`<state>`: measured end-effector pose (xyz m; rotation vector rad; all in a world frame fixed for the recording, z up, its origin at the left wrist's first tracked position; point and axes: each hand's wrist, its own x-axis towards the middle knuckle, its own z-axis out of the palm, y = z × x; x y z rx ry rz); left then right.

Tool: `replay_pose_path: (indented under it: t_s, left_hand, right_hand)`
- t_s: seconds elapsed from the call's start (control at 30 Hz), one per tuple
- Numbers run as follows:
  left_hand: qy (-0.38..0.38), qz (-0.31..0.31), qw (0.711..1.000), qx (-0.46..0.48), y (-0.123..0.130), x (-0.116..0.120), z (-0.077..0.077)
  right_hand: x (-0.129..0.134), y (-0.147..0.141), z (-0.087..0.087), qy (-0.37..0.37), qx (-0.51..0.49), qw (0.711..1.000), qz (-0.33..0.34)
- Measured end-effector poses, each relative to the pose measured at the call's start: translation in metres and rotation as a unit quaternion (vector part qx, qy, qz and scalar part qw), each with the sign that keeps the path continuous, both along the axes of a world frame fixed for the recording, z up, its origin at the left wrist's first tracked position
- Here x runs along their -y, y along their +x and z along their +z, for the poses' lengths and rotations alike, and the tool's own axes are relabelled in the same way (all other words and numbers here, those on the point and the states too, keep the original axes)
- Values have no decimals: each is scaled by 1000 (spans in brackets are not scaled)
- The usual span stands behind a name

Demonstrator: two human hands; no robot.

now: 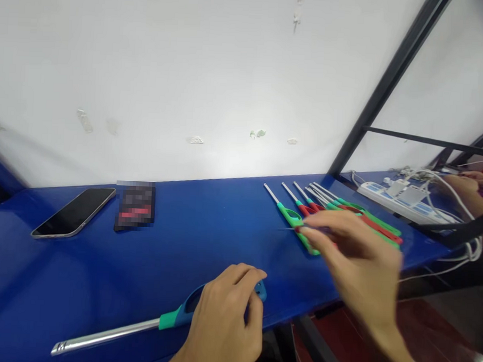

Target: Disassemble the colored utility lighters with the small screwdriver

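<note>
A blue long-necked lighter [171,319] with a teal collar and a silver tube lies at the table's front edge, its tube pointing left. My left hand [230,314] is closed over its handle, with the blue end showing past the fingers. My right hand [354,255], blurred, is raised to the right and pinches a thin screwdriver [299,228], whose shaft points left. Behind it, several long lighters with green or red handles lie side by side; the nearest green lighter [291,216] is partly covered by the right hand.
A phone [75,212] and a dark packet [135,207], partly pixelated, lie at the back left of the blue table [207,227]. To the right are a black metal frame [384,86], a white power strip [408,201] with cables, and another person's hands [465,188].
</note>
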<state>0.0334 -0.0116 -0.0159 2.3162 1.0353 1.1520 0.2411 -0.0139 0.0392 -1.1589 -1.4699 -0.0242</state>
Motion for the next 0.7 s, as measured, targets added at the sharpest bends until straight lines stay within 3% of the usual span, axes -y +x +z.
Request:
replay_pose_path:
  t_s: [0.1, 0.17, 0.33, 0.5, 0.7]
  left_hand:
    - [14, -2, 1000, -9, 0, -2, -1]
    - [23, -6, 1000, -16, 1, -3, -2]
    - [25, -7, 1000, -15, 1, -3, -2]
    - [34, -15, 999, -23, 2, -2, -2]
    - [90, -28, 993, -74, 3, -1, -6]
  right_hand:
    - [-25, 4, -17, -98, 159, 981, 41]
    - [-36, 8, -24, -134, 201, 969, 50]
    - [-37, 34, -26, -150, 208, 967, -9]
    - [-36, 60, -36, -201, 252, 944, -70]
    - [-42, 52, -51, -235, 285, 927, -68]
